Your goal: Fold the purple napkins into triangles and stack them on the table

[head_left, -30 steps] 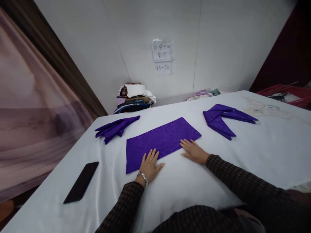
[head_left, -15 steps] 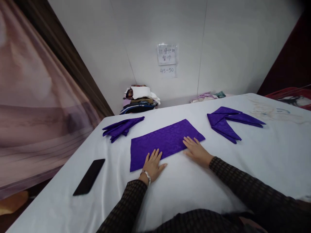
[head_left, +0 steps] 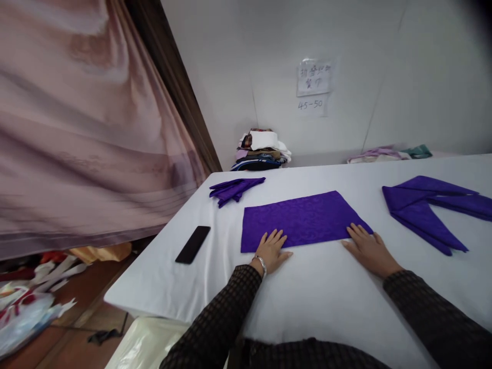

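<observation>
A purple cloth napkin (head_left: pixel 300 218), folded into a flat rectangle, lies on the white tablecloth (head_left: pixel 307 292) in front of me. My left hand (head_left: pixel 272 251) rests flat at its near edge toward the left, fingers spread, a silver bracelet on the wrist. At the near right corner my right hand (head_left: pixel 371 250) lies with its fingertips on the cloth, fingers stretched out. To the right sits another purple napkin folded into a pointed, two-legged shape (head_left: pixel 418 205). A bunched, pleated purple napkin (head_left: pixel 235 189) lies at the far left.
A black phone-like slab (head_left: pixel 193 245) lies on the table's left side. Behind the table are a stack of folded clothes (head_left: pixel 261 151) and more fabric (head_left: pixel 378 154) against the wall. A pink curtain (head_left: pixel 88 128) hangs at left; bags (head_left: pixel 28 318) lie on the floor.
The camera view has swung left, so everything sits further right and the floor at left shows. My right hand is now closer to the napkin's near right corner. Both hands stay flat.
</observation>
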A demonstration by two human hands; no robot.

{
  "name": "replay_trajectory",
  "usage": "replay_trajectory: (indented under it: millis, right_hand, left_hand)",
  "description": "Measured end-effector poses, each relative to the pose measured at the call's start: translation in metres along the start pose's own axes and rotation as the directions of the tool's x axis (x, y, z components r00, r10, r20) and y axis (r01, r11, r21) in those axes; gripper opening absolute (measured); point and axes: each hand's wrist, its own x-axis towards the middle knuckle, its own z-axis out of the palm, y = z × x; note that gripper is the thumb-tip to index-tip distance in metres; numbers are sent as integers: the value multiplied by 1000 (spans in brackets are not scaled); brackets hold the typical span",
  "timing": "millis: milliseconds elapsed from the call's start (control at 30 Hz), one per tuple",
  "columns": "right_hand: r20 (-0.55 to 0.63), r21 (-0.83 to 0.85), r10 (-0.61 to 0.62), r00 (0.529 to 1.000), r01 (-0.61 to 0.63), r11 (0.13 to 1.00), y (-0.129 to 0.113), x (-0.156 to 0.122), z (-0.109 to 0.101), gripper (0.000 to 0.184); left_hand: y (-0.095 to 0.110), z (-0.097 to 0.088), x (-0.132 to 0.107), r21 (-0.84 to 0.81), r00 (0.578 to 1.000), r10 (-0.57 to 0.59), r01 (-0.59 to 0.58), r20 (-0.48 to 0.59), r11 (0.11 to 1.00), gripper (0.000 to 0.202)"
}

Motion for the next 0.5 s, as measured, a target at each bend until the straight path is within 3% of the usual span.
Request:
replay_trajectory:
  millis: [100, 233, 367, 500]
  right_hand:
    - [-15, -11, 8, 1000, -8, 1000, 1, -1, 7, 64]
    - [-36, -9, 10, 999, -10, 1000, 4, 1, 14, 64]
    - [-67, -12, -6, 998, 5, 1000, 7, 1, 18, 63]
    - [-86, -20, -23, 996, 21, 1000, 9, 0, 20, 62]
  left_hand:
    - [-20, -10, 0, -28, 981, -192, 191, -34, 981, 58]
    - [-64, -32, 3, -67, 871, -473, 469, -131, 881, 45]
    - [-102, -51, 17, -86, 787, -595, 589, -164, 803, 42]
    - [-120, -54, 42, -130, 718, -680, 667, -148, 733, 38]
